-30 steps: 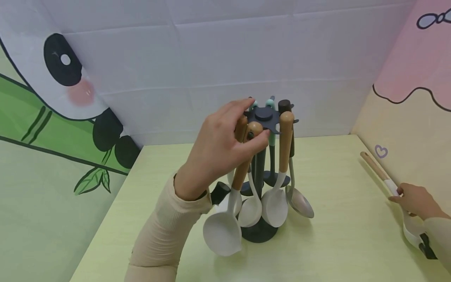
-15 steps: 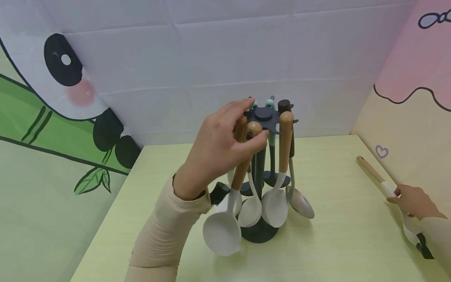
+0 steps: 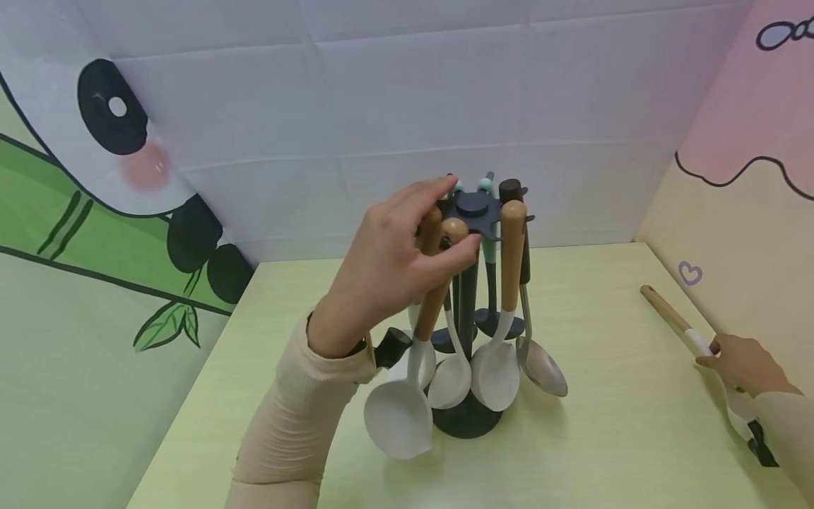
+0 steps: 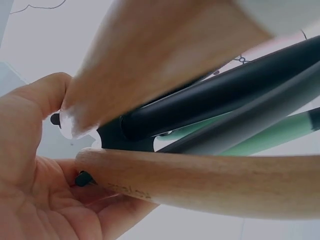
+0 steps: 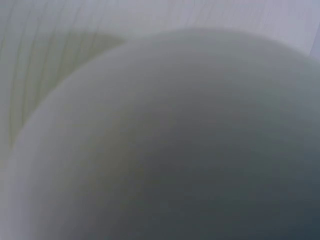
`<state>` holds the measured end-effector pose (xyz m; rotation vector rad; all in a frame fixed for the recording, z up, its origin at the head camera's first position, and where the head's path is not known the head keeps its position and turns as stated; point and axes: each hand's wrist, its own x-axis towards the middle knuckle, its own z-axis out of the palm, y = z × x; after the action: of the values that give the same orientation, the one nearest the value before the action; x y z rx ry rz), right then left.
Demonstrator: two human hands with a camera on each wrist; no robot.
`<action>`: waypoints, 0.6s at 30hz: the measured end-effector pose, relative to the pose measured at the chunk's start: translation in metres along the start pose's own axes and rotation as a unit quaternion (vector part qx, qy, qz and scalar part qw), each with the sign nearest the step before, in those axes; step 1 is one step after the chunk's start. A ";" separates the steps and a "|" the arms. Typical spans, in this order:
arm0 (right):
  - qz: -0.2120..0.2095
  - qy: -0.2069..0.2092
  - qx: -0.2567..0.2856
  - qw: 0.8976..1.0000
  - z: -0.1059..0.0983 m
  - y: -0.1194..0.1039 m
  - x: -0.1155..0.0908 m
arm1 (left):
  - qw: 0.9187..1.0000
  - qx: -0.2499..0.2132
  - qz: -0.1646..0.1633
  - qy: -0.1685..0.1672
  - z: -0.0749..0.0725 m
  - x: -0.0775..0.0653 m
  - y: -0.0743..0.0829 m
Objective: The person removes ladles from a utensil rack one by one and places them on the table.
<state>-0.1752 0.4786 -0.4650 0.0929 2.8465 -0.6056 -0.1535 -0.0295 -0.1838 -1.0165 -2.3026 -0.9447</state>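
Note:
In the head view, my left hand grips the dark top of a utensil rack, thumb on the near side and fingers on the far side. Wooden handle ends sit inside that grip; the left wrist view has a wooden handle beside the palm. A white ladle hangs below this hand. Far to the right, my right hand holds a white spoon by its neck, its wooden handle pointing away from me. The spoon's rounded white head fills the right wrist view, blurred.
White spoons, a metal spoon and dark-headed utensils with green handles hang around the rack. Its round black base stands on the pale table. A wall rises close beside the right hand.
My right hand and the white spoon have shifted slightly left, and the handle end has come a little nearer. My left hand and the rack top have edged left.

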 end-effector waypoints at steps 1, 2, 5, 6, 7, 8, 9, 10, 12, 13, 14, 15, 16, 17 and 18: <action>0.001 0.001 0.000 1.000 0.000 -0.001 0.000 | 1.000 -0.001 0.001 -0.001 0.000 0.000 0.000; 0.002 0.002 0.001 1.000 0.000 -0.001 -0.001 | 1.000 -0.003 0.002 -0.001 0.000 0.000 -0.001; 0.004 0.005 0.002 1.000 0.000 -0.003 -0.002 | 1.000 -0.009 0.005 -0.003 -0.001 0.000 -0.002; 0.007 0.005 0.003 1.000 0.000 -0.003 -0.002 | 1.000 -0.012 0.007 -0.003 -0.002 0.000 -0.002; 0.009 0.004 0.003 1.000 0.000 -0.003 -0.002 | 1.000 -0.014 0.008 -0.003 -0.002 0.000 -0.002; 0.012 0.004 0.003 1.000 0.000 -0.003 -0.002 | 1.000 -0.016 0.008 -0.004 -0.003 0.000 -0.003; 0.014 0.003 0.002 1.000 0.001 -0.004 -0.002 | 1.000 -0.018 0.008 -0.005 -0.003 0.000 -0.003; 0.017 0.001 0.001 1.000 0.001 -0.004 -0.002 | 1.000 -0.020 0.008 -0.006 -0.003 0.000 -0.004; 0.020 -0.004 0.000 1.000 0.001 -0.003 -0.002 | 1.000 -0.022 0.006 -0.010 -0.004 0.001 -0.004; 0.021 -0.006 -0.001 1.000 0.001 -0.002 -0.002 | 1.000 -0.023 0.005 -0.012 -0.004 0.001 -0.005; 0.021 -0.007 -0.003 1.000 0.001 -0.002 -0.002 | 1.000 -0.024 0.004 -0.014 -0.005 0.001 -0.005; 0.022 -0.010 -0.004 1.000 0.000 -0.002 -0.002 | 1.000 -0.025 0.004 -0.016 -0.005 0.001 -0.005; 0.021 -0.012 -0.006 1.000 0.000 -0.002 -0.002 | 1.000 -0.026 0.004 -0.017 -0.006 0.001 -0.006; 0.022 -0.014 -0.007 1.000 -0.001 -0.002 -0.001 | 0.999 -0.027 0.004 -0.018 -0.006 0.001 -0.006; 0.023 -0.015 -0.009 1.000 -0.002 -0.002 -0.001 | 0.999 -0.029 0.004 -0.019 -0.007 0.001 -0.006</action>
<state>-0.1745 0.4777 -0.4622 0.1436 2.8122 -0.5668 -0.1578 -0.0369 -0.1811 -1.0753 -2.3113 -1.0014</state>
